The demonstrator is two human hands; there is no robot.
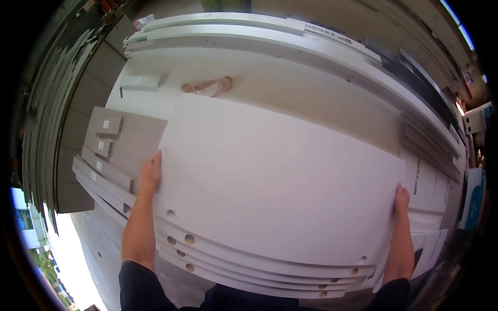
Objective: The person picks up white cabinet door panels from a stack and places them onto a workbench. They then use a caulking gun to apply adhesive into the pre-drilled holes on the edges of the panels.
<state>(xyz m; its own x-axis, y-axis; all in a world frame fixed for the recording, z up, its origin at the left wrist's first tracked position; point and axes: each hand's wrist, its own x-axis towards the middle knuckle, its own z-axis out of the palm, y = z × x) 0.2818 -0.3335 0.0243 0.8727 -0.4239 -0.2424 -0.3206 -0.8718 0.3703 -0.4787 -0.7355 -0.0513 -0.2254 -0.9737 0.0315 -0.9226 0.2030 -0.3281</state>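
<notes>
A large flat white panel (280, 176) lies in front of me, with a small round hole near each end of its near edge. My left hand (150, 173) is closed on its left edge, thumb on top. At the right edge, my right hand (401, 198) grips the same panel, its fingers partly hidden. Under it, several more white panels (249, 267) stick out toward me in a staggered stack, and round holes show along their edges. A loop of tan strap (207, 85) rests just beyond the far edge.
Long white boards (249, 32) lie along the far side. On the left, a grey-beige board (140, 123) carries small labelled blocks (109, 125) and strips. Grey sheets (57, 119) stand stacked at far left. White cartons (425, 181) lie at the right.
</notes>
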